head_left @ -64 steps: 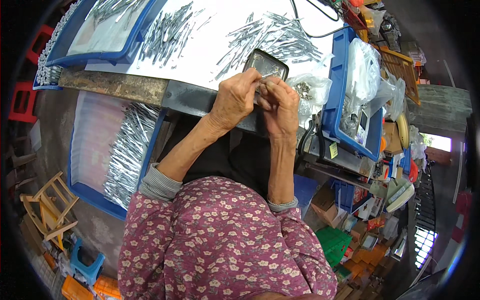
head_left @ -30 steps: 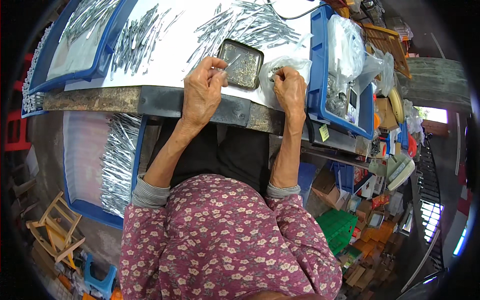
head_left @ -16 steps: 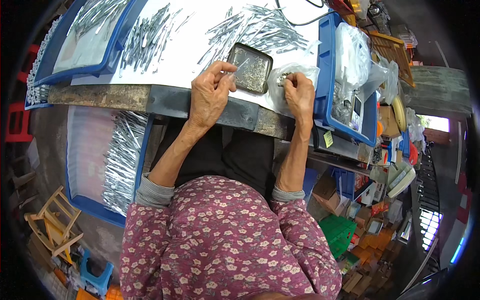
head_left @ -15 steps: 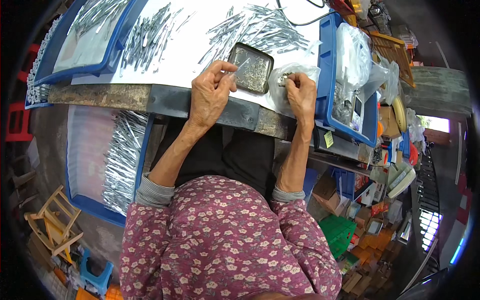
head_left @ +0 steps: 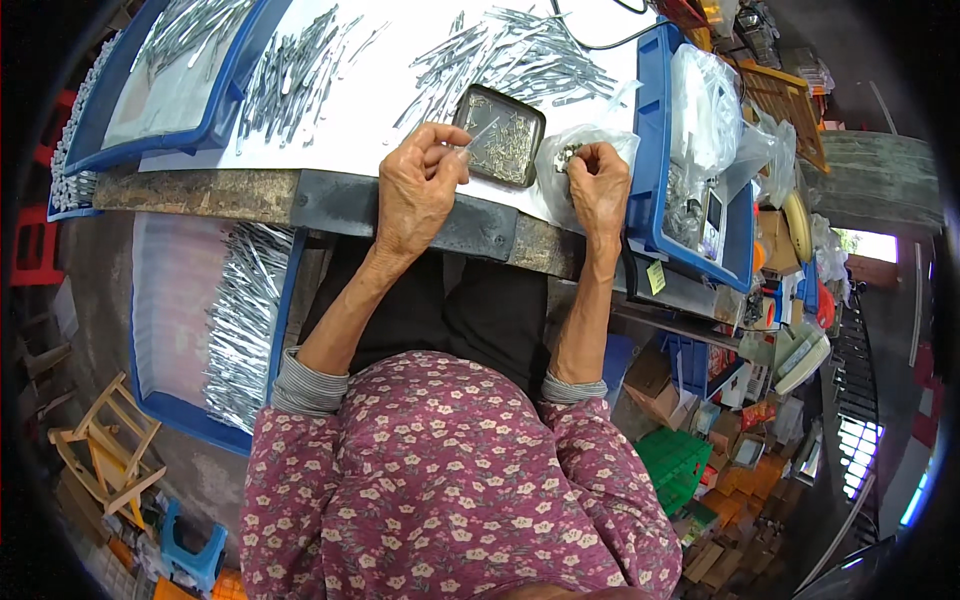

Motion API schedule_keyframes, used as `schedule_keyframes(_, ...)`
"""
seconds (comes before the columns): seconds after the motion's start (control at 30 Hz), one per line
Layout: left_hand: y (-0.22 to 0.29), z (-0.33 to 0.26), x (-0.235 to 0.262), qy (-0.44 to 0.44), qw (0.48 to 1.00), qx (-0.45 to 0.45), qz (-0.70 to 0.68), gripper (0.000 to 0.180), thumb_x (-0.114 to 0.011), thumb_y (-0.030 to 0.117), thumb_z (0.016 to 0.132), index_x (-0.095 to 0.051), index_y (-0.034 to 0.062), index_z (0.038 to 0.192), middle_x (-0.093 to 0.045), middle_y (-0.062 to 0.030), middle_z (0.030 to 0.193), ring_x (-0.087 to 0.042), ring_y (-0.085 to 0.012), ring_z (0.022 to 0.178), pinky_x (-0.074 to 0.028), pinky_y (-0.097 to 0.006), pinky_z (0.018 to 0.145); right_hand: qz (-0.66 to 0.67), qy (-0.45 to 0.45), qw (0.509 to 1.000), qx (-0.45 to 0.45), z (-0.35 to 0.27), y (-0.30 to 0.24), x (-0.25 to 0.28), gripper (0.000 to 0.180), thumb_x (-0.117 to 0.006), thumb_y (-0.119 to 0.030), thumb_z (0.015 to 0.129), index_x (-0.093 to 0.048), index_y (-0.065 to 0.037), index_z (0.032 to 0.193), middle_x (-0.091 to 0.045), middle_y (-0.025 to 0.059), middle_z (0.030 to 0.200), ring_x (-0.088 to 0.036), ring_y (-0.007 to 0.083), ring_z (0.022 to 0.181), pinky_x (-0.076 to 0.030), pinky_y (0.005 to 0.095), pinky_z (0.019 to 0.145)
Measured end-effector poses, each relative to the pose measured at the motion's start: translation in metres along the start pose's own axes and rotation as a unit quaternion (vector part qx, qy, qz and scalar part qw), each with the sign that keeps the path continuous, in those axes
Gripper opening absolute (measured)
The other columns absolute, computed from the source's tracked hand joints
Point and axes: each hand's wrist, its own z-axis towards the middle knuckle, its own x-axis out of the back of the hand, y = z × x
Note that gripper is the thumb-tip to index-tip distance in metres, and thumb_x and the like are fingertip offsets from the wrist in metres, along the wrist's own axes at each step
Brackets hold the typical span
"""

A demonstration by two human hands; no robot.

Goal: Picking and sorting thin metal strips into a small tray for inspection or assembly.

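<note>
Pinched between thumb and fingers of my left hand (head_left: pixel 418 185) is a thin, clear or silvery strip (head_left: pixel 484 134). Its free end reaches over a dark square tray (head_left: pixel 462 122) that holds many tiny brass-coloured parts (head_left: pixel 508 148). My right hand (head_left: pixel 600 190) is at a clear plastic bag (head_left: pixel 552 190) just right of the tray. Its fingertips are pressed together over small dark-and-silver pieces (head_left: pixel 567 156) in the bag's mouth; whether one is between them is hidden.
Heaps of slim metal strips (head_left: pixel 510 55) lie on the white tabletop, and more fill a blue bin (head_left: pixel 140 400) below its edge. Another blue bin (head_left: pixel 650 130) with plastic bags stands at the right, and a blue tray (head_left: pixel 225 115) at the left. A black cable (head_left: pixel 610 47) crosses the back.
My right hand has shifted very slightly at the bag's mouth. The left hand keeps its pinch on the strip, almost in the same place.
</note>
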Motion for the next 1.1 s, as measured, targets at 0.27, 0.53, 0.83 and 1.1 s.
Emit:
schedule_keyframes(0.27,0.001,-0.002,-0.001,-0.002,1.0,-0.004,-0.008,0.013,-0.047,0.0,0.081,-0.055,-0.0041,0.091,-0.056,-0.0029,0.063,-0.053,-0.0047,0.059,-0.042,-0.018,0.055,-0.026,-0.02,0.999,0.018,0.001,0.001,-0.004,0.011,-0.055,-0.01,0.071,-0.058,0.001,0.073,-0.061,0.0169,0.071,-0.059,0.032,0.065,-0.046,0.0386,0.062)
schedule_keyframes(0.53,0.002,-0.003,-0.001,-0.005,1.0,-0.006,-0.007,0.011,-0.05,0.001,0.08,-0.056,-0.0033,0.088,-0.056,-0.0028,0.063,-0.052,-0.0049,0.06,-0.042,-0.019,0.055,-0.123,0.001,0.987,0.1,0.003,0.001,-0.008,0.006,-0.057,-0.005,0.07,-0.056,0.0,0.068,-0.058,0.0203,0.07,-0.056,0.0376,0.068,-0.044,0.0433,0.061)
schedule_keyframes(0.83,-0.001,-0.004,0.003,-0.009,0.999,0.001,-0.036,0.013,-0.05,0.002,0.081,-0.055,-0.0037,0.09,-0.056,-0.0021,0.063,-0.051,-0.0044,0.059,-0.041,-0.019,0.055,-0.128,-0.056,0.985,0.097,0.007,0.0,-0.004,0.014,-0.055,-0.008,0.073,-0.052,0.003,0.065,-0.056,0.0221,0.065,-0.056,0.0387,0.062,-0.043,0.0439,0.057)
schedule_keyframes(1.1,0.001,-0.003,0.005,-0.011,0.998,0.017,-0.058,0.016,-0.049,0.003,0.081,-0.056,-0.0033,0.094,-0.056,-0.0011,0.062,-0.051,-0.0037,0.06,-0.041,-0.018,0.056,-0.172,-0.056,0.972,0.149,0.009,0.001,-0.004,0.015,-0.053,-0.008,0.073,-0.049,0.004,0.066,-0.053,0.0229,0.061,-0.054,0.0401,0.061,-0.043,0.0446,0.058)
